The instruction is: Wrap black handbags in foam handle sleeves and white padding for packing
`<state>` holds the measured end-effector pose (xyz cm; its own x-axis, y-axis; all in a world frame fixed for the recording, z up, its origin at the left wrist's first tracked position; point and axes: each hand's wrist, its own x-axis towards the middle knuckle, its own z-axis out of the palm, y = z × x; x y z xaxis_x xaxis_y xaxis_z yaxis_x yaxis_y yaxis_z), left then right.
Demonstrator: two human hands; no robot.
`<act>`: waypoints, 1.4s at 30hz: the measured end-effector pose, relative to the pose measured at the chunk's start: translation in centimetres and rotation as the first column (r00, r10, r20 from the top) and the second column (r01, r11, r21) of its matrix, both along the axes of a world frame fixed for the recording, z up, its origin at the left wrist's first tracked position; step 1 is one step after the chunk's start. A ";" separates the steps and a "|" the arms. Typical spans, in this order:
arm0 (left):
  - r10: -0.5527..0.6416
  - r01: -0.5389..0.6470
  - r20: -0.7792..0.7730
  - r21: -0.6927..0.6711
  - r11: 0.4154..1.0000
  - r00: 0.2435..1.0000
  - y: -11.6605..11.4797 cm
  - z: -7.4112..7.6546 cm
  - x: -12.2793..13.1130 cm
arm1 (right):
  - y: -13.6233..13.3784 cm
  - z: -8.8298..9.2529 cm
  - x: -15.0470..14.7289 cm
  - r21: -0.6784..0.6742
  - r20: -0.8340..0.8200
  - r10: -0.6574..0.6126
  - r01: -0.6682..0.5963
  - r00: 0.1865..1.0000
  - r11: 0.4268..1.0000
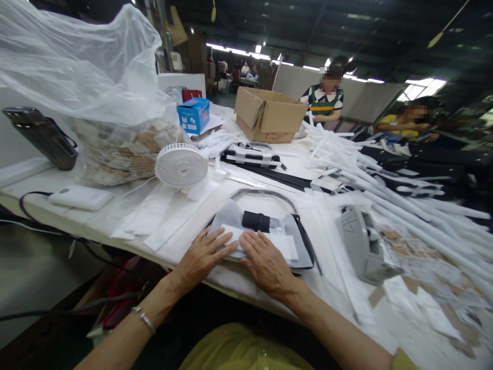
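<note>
Now, left hand (204, 255) and right hand (267, 265) flat, fingers (226, 248) apart, on white wrapping (287, 247); grey dispenser (365, 246) marked "AH".

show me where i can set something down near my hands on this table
Barest: the table corner between the black pouch and the white power bank. A narrower gap lies between the wrapped piece and the grey dispenser. Crowded: the white tubes and paper scraps on the right.
</note>
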<state>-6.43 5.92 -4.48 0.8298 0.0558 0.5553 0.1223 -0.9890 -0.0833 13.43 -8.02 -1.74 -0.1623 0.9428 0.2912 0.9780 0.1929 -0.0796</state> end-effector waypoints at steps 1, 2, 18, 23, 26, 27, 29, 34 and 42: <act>-0.003 0.002 0.017 0.009 1.000 1.000 0.1 0.0 0.1 | 0.0 0.0 0.1 0.001 0.001 0.002 -0.002 1.000 1.000; 0.005 -0.005 0.033 0.005 1.000 0.999 0.0 0.0 0.4 | 0.0 0.1 0.3 0.000 0.001 0.009 -0.009 1.000 1.000; 0.050 -0.038 0.064 -0.181 0.983 0.997 -1.7 0.3 4.0 | -1.0 -0.3 3.5 0.019 -0.038 0.011 -0.010 0.999 1.000; 0.070 -0.057 0.166 -0.079 0.995 0.984 -2.2 -1.0 3.9 | -1.0 -0.7 3.2 0.050 0.011 0.001 -0.001 1.000 0.999; 0.055 -0.056 0.042 0.009 0.998 0.998 -2.5 -0.6 3.1 | -1.2 -1.0 3.0 0.078 0.046 -0.006 0.003 0.999 0.997; 0.051 -0.051 -0.008 0.041 0.998 0.999 -2.5 -0.3 2.9 | -1.3 -1.1 3.0 0.087 0.056 -0.009 0.004 0.998 0.996; 0.048 -0.039 -0.091 0.099 0.994 0.995 -2.3 0.2 2.6 | -1.4 -1.3 2.9 0.107 0.071 -0.014 0.006 0.997 0.994; 0.056 -0.031 -0.130 0.187 0.982 0.990 -1.7 0.6 2.8 | -1.3 -1.4 2.2 0.126 0.074 -0.059 0.049 0.996 0.991; -0.007 0.021 -0.068 0.197 0.980 0.998 -1.1 1.2 3.2 | -0.9 -0.6 0.8 0.074 0.089 -0.130 0.124 0.987 0.990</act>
